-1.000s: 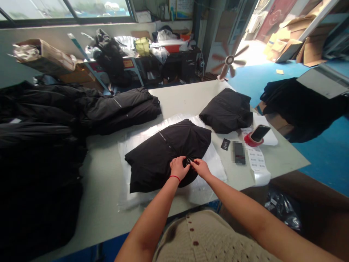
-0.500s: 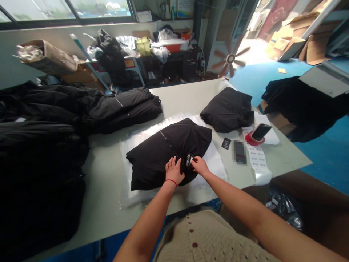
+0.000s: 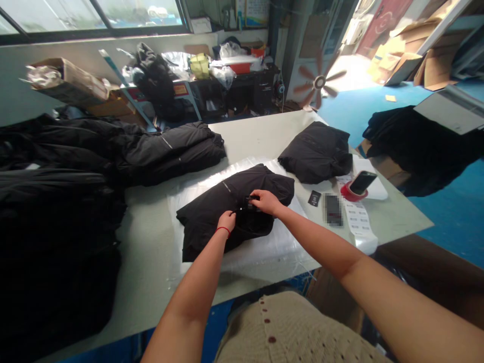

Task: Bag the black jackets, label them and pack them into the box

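Right fingers [image 3: 256, 194] moved forward over the pale table [image 3: 147, 242]

A pale table [image 3: 147, 222] bears black garments [image 3: 315, 151], plastic sheets [image 3: 283, 248] and labels [image 3: 356, 220].

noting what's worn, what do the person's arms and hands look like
The left arm and right arm are bare as far as they show. Neither the left hand nor the right hand wears a glove. A thin red band circles the left wrist.

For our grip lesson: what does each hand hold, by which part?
The left hand pinches the black garment by an edge; the right hand holds a small black tag, held part unclear.
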A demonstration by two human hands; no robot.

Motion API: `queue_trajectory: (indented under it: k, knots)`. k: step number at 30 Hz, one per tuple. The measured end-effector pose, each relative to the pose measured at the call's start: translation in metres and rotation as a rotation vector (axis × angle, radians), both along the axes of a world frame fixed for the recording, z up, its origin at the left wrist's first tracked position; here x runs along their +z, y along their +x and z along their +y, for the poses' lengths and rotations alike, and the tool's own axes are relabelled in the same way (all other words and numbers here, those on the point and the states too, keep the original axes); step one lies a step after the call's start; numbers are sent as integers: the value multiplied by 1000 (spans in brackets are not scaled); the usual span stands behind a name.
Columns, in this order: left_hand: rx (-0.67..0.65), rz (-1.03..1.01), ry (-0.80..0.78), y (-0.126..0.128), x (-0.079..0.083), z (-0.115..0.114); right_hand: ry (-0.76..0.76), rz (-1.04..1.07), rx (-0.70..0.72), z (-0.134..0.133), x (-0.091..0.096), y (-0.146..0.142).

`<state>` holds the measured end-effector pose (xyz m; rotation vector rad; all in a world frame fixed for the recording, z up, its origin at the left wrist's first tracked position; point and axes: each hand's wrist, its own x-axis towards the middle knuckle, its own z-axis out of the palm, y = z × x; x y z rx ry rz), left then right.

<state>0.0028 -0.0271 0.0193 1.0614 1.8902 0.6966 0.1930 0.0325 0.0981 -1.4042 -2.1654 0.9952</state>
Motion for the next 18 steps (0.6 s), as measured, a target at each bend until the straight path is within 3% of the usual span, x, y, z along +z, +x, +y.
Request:
queue_trajectory:
  k: [6, 11, 13, 15, 18]
  knots:
    - [37, -31, -30, -6, -6, 13, -27, 9, 65, 29, 4, -24]
    - [3, -17, -16, -3, -3, 4, -128, 102, 208, 35, 0, -31]
    - [-105, 44, 25, 2, -1, -9, -226, 123, 329, 37, -1, -32]
    - [-312, 201, 81, 9, -1, -27, -338, 94, 445, 39, -6, -34]
    - [-573, 456, 142, 18, -3, -54, -515, -9, 470, 40, -25, -35]
